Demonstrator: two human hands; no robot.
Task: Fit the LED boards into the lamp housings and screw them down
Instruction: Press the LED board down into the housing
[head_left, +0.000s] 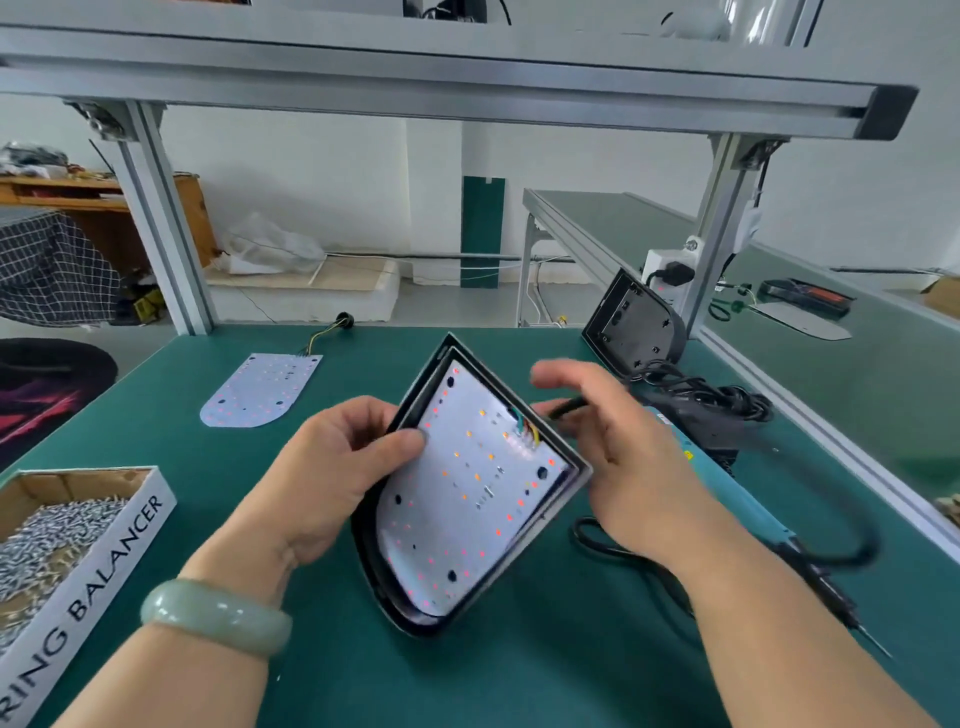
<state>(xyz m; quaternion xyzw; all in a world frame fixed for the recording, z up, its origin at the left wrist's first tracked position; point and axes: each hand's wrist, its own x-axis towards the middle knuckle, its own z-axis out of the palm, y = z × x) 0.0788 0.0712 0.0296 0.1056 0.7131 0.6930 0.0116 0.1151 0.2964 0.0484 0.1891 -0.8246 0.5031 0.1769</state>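
Observation:
A black lamp housing (563, 496) is tilted up off the green bench in the middle of the view. A white LED board (467, 499) with small red and orange dots lies inside it. My left hand (337, 467) grips the housing's left rim, thumb pressed on the board. My right hand (618, 457) is behind the housing's right edge and pinches a black cable (563, 410) that comes out of it. A second LED board (262, 389) with coloured wires lies flat at the back left. Another black housing (631, 325) stands against the frame post at the back right.
A cardboard box of silver screws (52, 535) sits at the left edge. An electric screwdriver (737, 499) with a blue body lies on the bench under my right forearm, tip toward me, its black cord (701, 400) coiled behind. Aluminium frame posts (166, 223) stand at the bench's back.

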